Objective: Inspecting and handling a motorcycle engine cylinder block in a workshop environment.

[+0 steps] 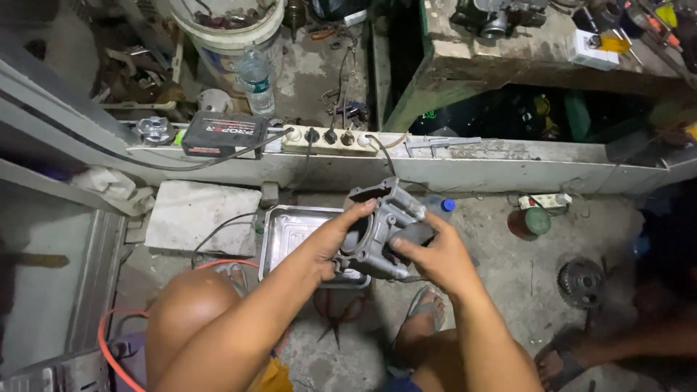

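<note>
Both hands clamped on grey metal engine cylinder, left hand and right hand either side, above metal tray's right edge.

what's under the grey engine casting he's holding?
Under the engine casting, held by the left hand and right hand, lies a shallow metal tray on the concrete floor. The tray's right part is covered by casting and hands.

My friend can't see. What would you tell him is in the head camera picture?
Two bare hands, left hand and right hand, hold a grey metal engine cylinder above a shallow metal tray on a grimy workshop floor. Behind it, a power strip sits on a ledge.
</note>
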